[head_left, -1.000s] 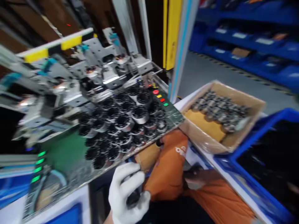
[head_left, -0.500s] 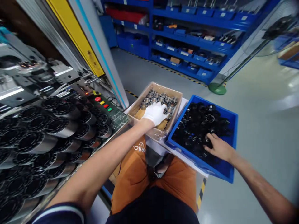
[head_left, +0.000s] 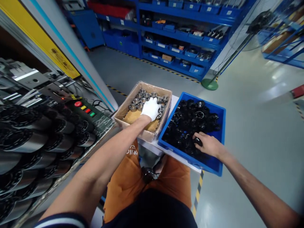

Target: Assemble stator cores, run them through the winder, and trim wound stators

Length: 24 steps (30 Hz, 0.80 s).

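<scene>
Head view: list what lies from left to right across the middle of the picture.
Stacked metal cylinders → button panel → cardboard box with the gloved left hand in it → blue bin of black parts, bare right hand inside.

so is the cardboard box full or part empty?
Part empty: metal rings fill only the far half of the cardboard box; the near half shows bare liner.

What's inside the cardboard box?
The cardboard box holds metal rings standing packed at its far end, with a brown liner bare nearer. The gloved left hand covers some rings, and anything under the liner is hidden.
</scene>
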Tool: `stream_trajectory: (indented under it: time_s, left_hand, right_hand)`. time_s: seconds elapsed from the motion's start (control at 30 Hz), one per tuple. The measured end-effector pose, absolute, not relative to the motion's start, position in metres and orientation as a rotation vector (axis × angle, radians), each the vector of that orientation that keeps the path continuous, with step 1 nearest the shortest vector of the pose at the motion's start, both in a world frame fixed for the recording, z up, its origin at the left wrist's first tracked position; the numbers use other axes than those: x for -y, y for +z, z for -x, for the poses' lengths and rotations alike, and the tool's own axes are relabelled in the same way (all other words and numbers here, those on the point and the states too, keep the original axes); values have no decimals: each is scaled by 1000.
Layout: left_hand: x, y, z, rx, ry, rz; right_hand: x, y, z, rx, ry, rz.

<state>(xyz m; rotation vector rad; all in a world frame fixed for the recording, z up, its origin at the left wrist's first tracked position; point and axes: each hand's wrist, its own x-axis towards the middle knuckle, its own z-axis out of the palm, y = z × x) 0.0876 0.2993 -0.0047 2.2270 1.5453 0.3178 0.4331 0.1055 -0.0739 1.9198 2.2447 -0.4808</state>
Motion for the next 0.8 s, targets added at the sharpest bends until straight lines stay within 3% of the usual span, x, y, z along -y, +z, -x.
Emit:
stream_trajectory:
  time_s: [0.17, 0.37, 0.47, 0.67, 0.8]
  left_hand:
    - [-263, 11, -55, -1395, 667, -1860]
    - [-162, 37, -13, -907, 755, -1134]
    - [-103, 20, 4, -737, 811, -563]
    - [-25, -34, 27, -757, 798, -432]
    - [-7, -35, 19, -647, 864, -363]
  right_hand:
    - [-100, -75, -435, -2220, -492, -1924]
    - [-93, -71, -439, -2271, -724, -1993]
    - [-93, -67, -437, -2301, -801, -2121]
    - [-84, -33, -401, -2385, -852, -2670]
    - [-52, -4, -309, -2631, -1311, -2730]
